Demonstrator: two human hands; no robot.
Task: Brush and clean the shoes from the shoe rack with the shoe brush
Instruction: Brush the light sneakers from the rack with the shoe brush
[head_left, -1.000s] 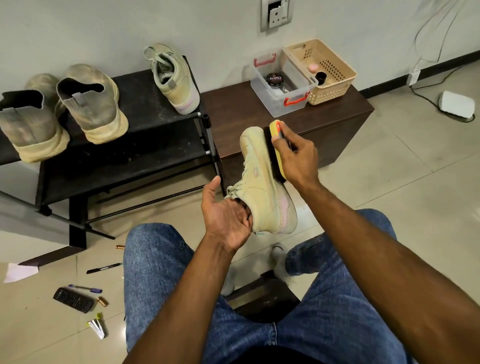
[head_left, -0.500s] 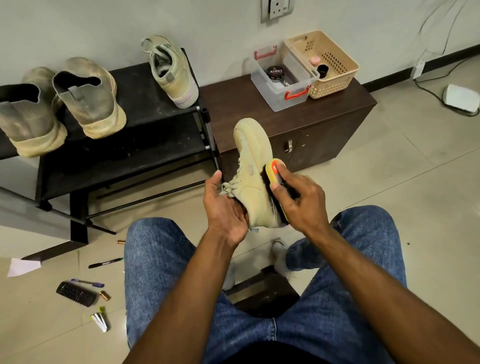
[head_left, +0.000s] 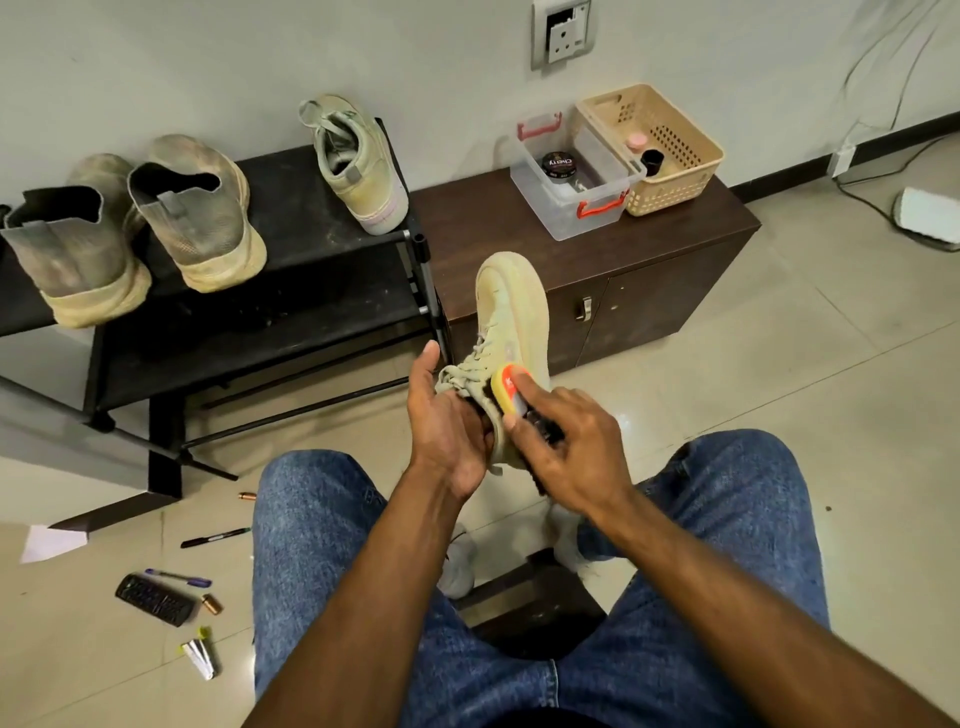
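Gripping the shoe (head_left: 511, 317) left-handed (head_left: 449, 431), the right hand (head_left: 566, 447) clutches the brush (head_left: 506, 387); hard strokes could twist it loose.

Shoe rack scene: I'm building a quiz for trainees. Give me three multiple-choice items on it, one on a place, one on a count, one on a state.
1. Where is the clear box?
A. on the cabinet
B. on the rack
C. on the floor

2. How many shoes stand on the rack?
A. one
B. three
C. five

3. What is the right hand doing?
A. resting idle
B. holding a pen
C. holding the brush against the shoe

Answers:
1 A, it sits on the cabinet beside the basket.
2 B, three on the top shelf.
3 C, its fingers grip the brush on the shoe, which the left hand holds.
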